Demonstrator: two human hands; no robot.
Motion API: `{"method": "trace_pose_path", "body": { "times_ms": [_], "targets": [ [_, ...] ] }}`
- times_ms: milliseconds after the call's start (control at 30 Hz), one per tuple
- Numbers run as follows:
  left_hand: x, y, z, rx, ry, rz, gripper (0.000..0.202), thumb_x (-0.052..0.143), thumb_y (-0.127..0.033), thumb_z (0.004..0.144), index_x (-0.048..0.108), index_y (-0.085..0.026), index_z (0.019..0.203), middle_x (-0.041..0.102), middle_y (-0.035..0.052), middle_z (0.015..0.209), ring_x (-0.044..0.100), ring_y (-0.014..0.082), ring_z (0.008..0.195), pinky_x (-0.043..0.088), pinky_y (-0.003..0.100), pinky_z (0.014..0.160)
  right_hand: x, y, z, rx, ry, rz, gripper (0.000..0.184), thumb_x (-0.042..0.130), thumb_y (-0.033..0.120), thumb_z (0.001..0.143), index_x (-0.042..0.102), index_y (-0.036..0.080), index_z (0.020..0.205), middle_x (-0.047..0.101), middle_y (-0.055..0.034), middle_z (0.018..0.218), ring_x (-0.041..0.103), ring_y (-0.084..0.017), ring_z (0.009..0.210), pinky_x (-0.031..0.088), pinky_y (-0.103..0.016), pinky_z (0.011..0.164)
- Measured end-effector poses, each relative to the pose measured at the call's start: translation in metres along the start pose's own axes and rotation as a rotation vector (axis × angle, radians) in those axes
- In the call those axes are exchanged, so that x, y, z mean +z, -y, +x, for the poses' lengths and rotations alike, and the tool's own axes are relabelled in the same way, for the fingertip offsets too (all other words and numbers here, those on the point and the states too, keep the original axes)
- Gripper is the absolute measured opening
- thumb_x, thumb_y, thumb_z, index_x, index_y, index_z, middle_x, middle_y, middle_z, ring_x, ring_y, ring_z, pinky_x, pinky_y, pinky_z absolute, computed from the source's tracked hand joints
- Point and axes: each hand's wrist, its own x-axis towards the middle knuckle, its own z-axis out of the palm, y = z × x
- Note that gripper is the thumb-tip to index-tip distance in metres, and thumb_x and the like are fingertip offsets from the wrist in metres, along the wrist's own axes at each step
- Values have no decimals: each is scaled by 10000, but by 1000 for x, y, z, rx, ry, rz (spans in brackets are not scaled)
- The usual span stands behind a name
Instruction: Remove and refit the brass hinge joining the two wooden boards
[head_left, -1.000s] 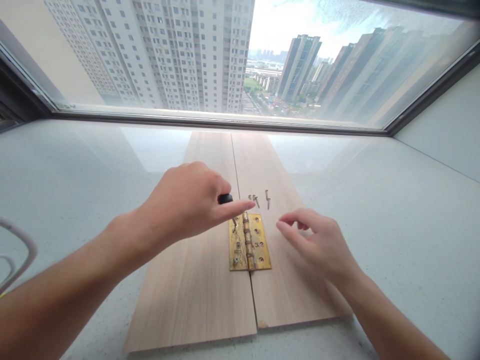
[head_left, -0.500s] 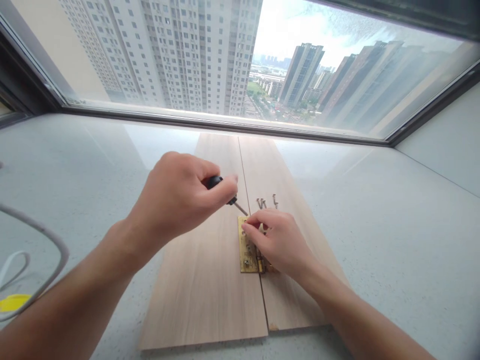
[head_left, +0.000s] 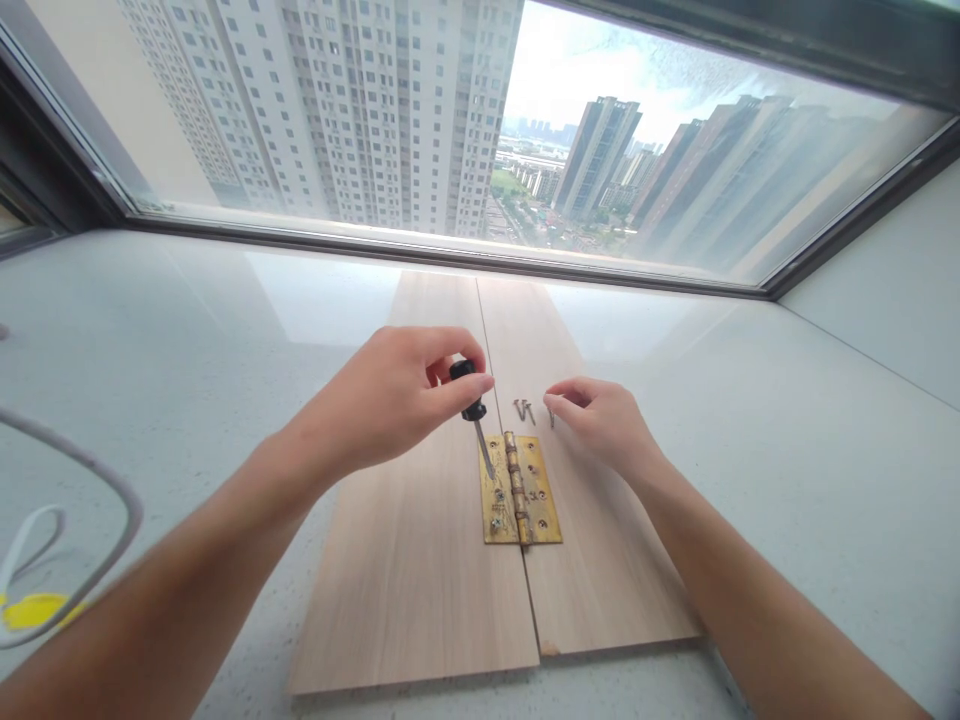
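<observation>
My left hand (head_left: 420,395) is closed around the black handle of a screwdriver (head_left: 469,400). The shaft slants down over the left leaf of a brass hinge (head_left: 514,490); whether the tip touches it I cannot tell. The hinge lies open across the seam between two wooden boards (head_left: 420,560). Screw heads show in the lower holes of its left leaf. To the right, my right hand (head_left: 604,425) pinches at a screw (head_left: 552,418) on the right board, partly hidden by the fingertips. Loose screws (head_left: 524,411) lie close by, just above the hinge.
Both boards rest on a pale speckled sill (head_left: 810,500) below a dark-framed window (head_left: 420,250). A grey-white cable (head_left: 124,500) loops at the left, near a yellow object (head_left: 37,610). A white wall (head_left: 892,250) stands at the right.
My right hand has left the hinge and moved up and right to the loose screws. My left hand has shifted right, and the screwdriver now points more steeply down.
</observation>
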Motion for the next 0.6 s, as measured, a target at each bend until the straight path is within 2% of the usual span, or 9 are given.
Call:
{"method": "trace_pose_path", "body": {
  "times_ms": [133, 300, 433, 600],
  "targets": [
    [3, 3, 0, -14, 70, -52, 303, 542, -477, 823, 677, -207, 817, 522, -29, 550, 456, 101, 490, 328, 225, 444, -8, -5, -13, 22, -99, 23, 269, 563, 447, 811, 709, 222, 830, 706, -11, 812, 616, -188, 763, 431, -322, 705],
    [-2, 7, 3, -23, 226, -143, 223, 592, -401, 802, 690, -213, 871, 624, -17, 644, 546, 110, 563, 386, 209, 479, -24, -30, -38, 137, -161, 89, 251, 596, 455, 795, 694, 225, 779, 694, -2, 797, 610, -186, 771, 423, -302, 711],
    [-6, 0, 1, -32, 250, -119, 238, 592, -419, 803, 710, -219, 855, 612, -21, 615, 530, 107, 552, 379, 207, 476, -23, -45, -42, 180, -177, 140, 268, 593, 460, 789, 675, 211, 735, 674, -14, 758, 596, -191, 734, 422, -309, 704],
    [-3, -10, -3, -14, 295, -60, 256, 592, -427, 803, 714, -202, 786, 606, -13, 620, 516, 104, 546, 383, 206, 480, -19, -47, -39, 162, -169, 152, 259, 591, 452, 789, 680, 214, 738, 674, -15, 745, 595, -190, 721, 429, -310, 713]
  ]
}}
